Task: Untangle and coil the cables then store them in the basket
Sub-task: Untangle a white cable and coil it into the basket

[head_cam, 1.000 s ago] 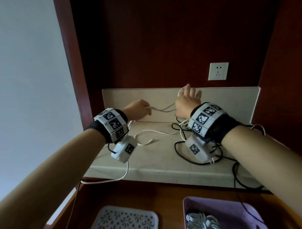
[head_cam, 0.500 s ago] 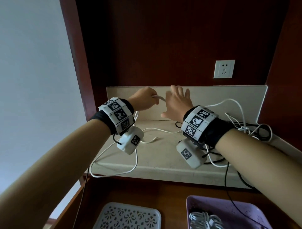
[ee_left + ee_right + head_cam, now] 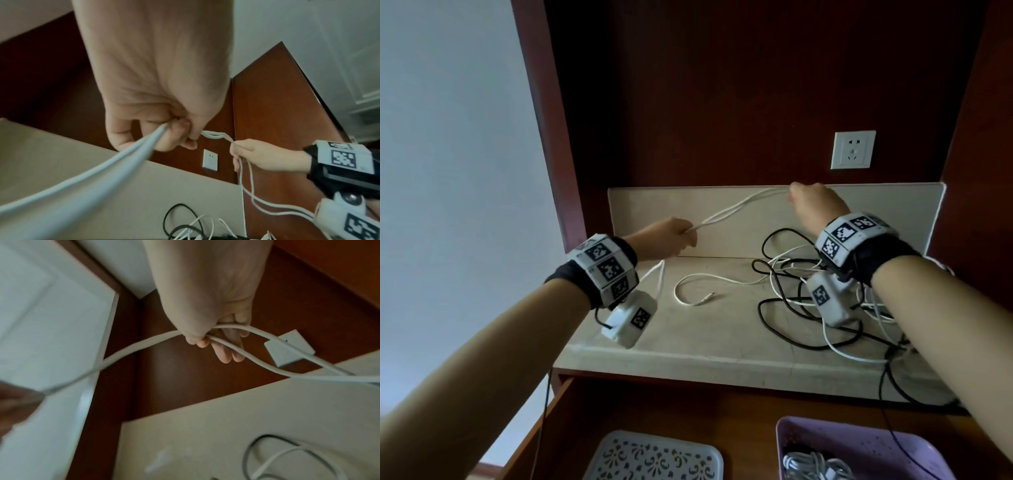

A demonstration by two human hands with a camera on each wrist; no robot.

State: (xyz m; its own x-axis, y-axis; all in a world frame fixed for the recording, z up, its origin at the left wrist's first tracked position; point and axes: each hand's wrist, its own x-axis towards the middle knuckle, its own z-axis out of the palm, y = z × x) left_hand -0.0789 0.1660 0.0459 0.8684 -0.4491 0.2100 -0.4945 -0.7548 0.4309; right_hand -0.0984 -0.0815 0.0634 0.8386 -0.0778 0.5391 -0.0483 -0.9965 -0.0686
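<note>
Both hands have pulled apart since half a second ago, when they were close together by the back wall, and the white cable now stretches between them. Left hand (image 3: 666,236) is closed in a fist round the doubled white cable (image 3: 736,209), with the knuckles up and the arm reaching in low, well to the left of the wall socket (image 3: 852,149). Right hand (image 3: 813,205) sits higher, just below and to the left of the socket, and its fingers (image 3: 226,353) curl over two strands of the same cable. Between the hands the cable runs as two thin white lines side by side, lifted off the stone shelf (image 3: 688,356). More of it hangs down from each fist, and a loose white end lies in a curve on the shelf, below and left of the socket. A messy pile of black and white cables (image 3: 791,308) lies under the right wrist, right below the socket, and some black strands hang over the shelf's front edge. Purple basket (image 3: 859,442) sits far below the socket, in front of the shelf edge, with a coiled white cable (image 3: 815,467) already inside. White patterned tray (image 3: 654,455) lies to the left of the basket. Dark wood walls close in behind and on both sides of the socket.
</note>
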